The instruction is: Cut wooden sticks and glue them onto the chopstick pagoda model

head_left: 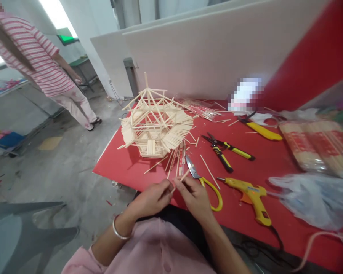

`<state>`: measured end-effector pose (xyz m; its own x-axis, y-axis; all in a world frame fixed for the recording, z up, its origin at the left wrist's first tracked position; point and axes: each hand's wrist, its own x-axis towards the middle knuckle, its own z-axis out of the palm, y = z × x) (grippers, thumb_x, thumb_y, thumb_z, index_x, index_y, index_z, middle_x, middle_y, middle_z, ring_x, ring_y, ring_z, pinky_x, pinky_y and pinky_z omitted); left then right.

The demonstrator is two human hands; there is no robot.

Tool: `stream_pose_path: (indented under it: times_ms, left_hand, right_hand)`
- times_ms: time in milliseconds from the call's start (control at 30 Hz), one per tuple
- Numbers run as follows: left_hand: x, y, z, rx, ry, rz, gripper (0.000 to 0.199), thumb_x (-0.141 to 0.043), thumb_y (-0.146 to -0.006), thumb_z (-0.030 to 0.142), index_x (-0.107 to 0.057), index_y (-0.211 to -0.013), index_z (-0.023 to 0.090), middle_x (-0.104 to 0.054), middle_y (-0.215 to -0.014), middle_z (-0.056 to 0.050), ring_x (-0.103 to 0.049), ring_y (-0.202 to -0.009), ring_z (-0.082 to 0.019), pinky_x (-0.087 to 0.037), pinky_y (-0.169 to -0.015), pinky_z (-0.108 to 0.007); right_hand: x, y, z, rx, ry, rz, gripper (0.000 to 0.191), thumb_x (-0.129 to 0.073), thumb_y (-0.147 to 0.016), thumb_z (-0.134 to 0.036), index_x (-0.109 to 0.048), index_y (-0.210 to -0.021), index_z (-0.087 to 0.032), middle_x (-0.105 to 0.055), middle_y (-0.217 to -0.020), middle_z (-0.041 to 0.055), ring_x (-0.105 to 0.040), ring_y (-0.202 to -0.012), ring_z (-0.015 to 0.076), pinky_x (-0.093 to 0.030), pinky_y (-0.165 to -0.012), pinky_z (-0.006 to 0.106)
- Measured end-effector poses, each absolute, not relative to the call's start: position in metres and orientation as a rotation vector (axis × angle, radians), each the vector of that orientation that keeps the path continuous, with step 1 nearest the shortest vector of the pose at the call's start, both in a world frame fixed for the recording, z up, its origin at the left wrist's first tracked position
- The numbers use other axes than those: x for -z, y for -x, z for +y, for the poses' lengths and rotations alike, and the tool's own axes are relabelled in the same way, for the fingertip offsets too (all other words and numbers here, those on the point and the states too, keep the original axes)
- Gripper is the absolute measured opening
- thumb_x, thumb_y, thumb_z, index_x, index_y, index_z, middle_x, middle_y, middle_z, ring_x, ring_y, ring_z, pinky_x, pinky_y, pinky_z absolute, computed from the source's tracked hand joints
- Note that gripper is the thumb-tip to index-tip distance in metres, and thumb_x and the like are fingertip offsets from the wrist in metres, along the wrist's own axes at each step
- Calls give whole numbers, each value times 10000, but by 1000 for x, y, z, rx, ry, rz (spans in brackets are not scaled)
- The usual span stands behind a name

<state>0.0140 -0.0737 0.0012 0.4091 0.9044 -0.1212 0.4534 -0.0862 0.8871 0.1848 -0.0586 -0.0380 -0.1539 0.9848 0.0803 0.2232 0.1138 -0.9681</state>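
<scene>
Close to my body, at the table's front edge, both hands have a short wooden stick (185, 174) between their fingers. My left hand (153, 198), with a bangle on the wrist, pinches its lower end. Fingers of my right hand (194, 196) close around it a little higher up, and its far end points up to the right. Just beyond stands a pavilion-like model (157, 125) built from pale sticks, with a pointed roof frame. Yellow-handled scissors (217, 196) lie right beside my right hand. Several loose sticks (173, 160) lie between the model and my hands.
On the red table (246, 167) lie black-and-yellow pliers (224, 152), a yellow glue gun (253, 194) with a cord, and a yellow-handled tool (263, 130). Bundled stick packs (317, 144) and a plastic bag (311, 198) sit right. A person (42, 57) stands left, near a grey chair (23, 232).
</scene>
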Motion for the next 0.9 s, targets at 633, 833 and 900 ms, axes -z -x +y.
stream_pose_path:
  times_ms: [633, 833, 900]
  left_hand:
    - [-4, -17, -62, -1233, -986, 1015, 356, -767, -700, 463, -627, -646, 140, -568, -635, -9, -486, -534, -92, -399, -521, -225]
    - [0, -20, -56, -1263, -683, 944, 385, -789, -674, 467, -595, -738, 140, -619, -551, 5, -263, -327, -2, -137, -356, -164]
    - [2, -21, -55, -1228, -686, 953, 457, -736, -692, 567, -594, -661, 134, -541, -454, 16, -308, -329, -28, -170, -349, -172]
  right_hand:
    - [19, -164, -82, -1311, 1022, -1742, 400, -407, -964, -454, -519, -666, -212, -532, -575, -21, -488, -509, 106, -364, -506, 225]
    - [24, -159, -86, -1772, 943, -1464, 416, -485, -901, -574, -612, -796, -191, -545, -554, -34, -369, -395, 63, -249, -388, 201]
    - [25, -156, -86, -1895, 911, -1307, 440, -517, -866, -616, -614, -866, -186, -563, -542, -37, -324, -347, 47, -200, -357, 193]
